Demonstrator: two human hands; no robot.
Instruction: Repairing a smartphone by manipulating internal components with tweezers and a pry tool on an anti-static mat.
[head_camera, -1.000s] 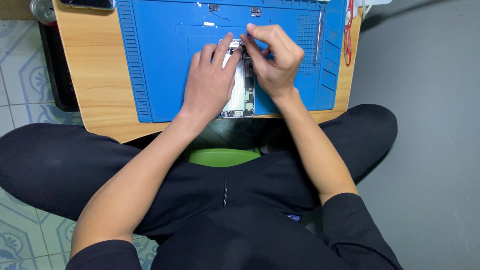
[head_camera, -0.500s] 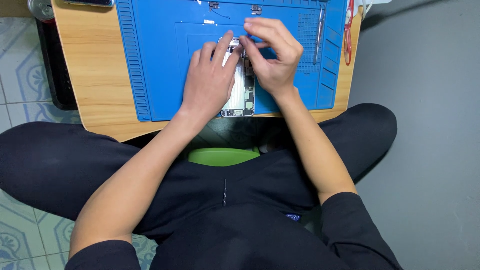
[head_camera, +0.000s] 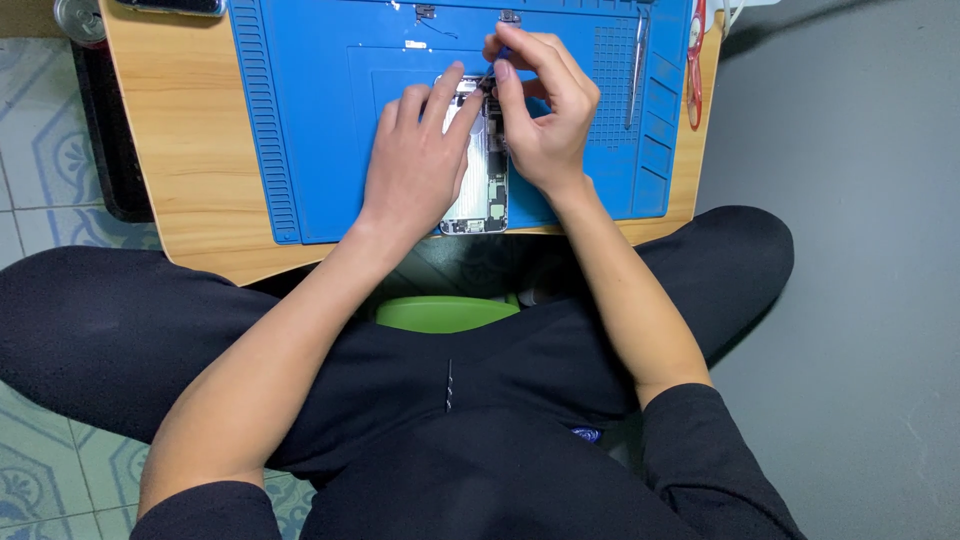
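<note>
The right hand (head_camera: 540, 110) is pinching a thin tool, too small to identify, its tip meeting the upper edge of the opened phone (head_camera: 480, 165). The left hand (head_camera: 415, 165) is lying flat on the phone, fingers spread, pressing it down without gripping. The phone is resting on the blue mat (head_camera: 300, 120) on the wooden desk (head_camera: 180, 150); with its insides exposed, the work looks midway. Tweezers (head_camera: 634, 70) and a red-handled tool (head_camera: 695, 60) are lying nearby.

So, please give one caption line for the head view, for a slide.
Left hand steadies an opened phone on a blue mat while right hand works at its top.
</note>
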